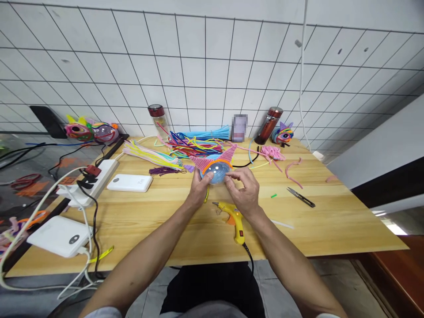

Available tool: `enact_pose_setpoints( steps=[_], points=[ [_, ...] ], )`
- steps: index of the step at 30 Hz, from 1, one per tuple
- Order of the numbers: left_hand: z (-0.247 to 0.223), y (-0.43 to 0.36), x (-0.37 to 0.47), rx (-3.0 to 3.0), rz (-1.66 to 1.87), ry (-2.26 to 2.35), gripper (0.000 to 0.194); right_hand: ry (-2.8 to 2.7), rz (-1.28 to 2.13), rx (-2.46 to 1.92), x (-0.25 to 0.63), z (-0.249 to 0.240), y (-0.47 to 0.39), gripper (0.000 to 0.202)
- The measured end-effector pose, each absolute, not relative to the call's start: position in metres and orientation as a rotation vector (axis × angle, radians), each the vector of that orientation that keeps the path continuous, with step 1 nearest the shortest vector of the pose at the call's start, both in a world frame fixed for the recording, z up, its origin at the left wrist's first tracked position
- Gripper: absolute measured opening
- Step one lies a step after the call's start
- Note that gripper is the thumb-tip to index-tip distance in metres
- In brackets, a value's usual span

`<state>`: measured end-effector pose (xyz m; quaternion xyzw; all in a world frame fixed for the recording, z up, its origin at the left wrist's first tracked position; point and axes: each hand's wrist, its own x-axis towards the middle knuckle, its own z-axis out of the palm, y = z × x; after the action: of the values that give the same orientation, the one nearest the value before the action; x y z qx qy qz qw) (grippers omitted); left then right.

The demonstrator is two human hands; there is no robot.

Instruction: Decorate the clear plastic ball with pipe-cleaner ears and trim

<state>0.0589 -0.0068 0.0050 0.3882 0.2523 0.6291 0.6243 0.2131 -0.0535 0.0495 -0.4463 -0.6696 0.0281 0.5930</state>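
A clear ball (217,170) with blue showing through it is held up over the table's middle. An orange pipe-cleaner arc (204,167) borders its top, and two pink ridged pointed ears (228,154) stick up from it. My left hand (198,187) grips the ball from the left, thumb on its front. At the ball's right edge is my right hand (245,187), its thumb and forefinger pinched together. Whatever sits in that pinch is too small to make out. Below the hands, a yellow glue gun (236,218) lies on the wooden table (159,238).
Bundled pipe cleaners (195,143) lie behind the ball, between two flasks (159,119). To the right are thread snips (300,197) and pink pipe cleaners (272,153). Power banks (130,182), a power strip (96,181) and cables occupy the left. Finished-looking decorated balls (79,129) stand at the back.
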Motion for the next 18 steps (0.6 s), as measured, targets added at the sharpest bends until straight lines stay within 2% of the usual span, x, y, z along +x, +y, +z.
enact_pose_setpoints(
  steps=[4, 8, 10, 16, 18],
  points=[
    [0.0033, -0.0089, 0.0599, 0.931, 1.471, 0.606, 0.057, -1.540, 0.124, -1.093, 0.2143, 0.0532, -0.0517, 0.022],
    [0.0021, -0.0091, 0.0597, 0.947, 1.466, 0.591, 0.061, -1.585, 0.141, -1.081, 0.2145, 0.0536, -0.0509, 0.005],
    [0.0018, -0.0093, 0.0597, 0.954, 1.457, 0.574, 0.059, -1.586, 0.122, -1.083, 0.2151, 0.0530, -0.0510, 0.011],
    [0.0030, -0.0101, 0.0606, 0.924, 1.456, 0.572, 0.058, -1.636, 0.133, -1.084, 0.2185, 0.0522, -0.0494, 0.007],
    [0.0046, -0.0095, 0.0614, 0.891, 1.466, 0.568, 0.059, -1.664, 0.151, -1.059, 0.2192, 0.0523, -0.0492, 0.014]
  ],
)
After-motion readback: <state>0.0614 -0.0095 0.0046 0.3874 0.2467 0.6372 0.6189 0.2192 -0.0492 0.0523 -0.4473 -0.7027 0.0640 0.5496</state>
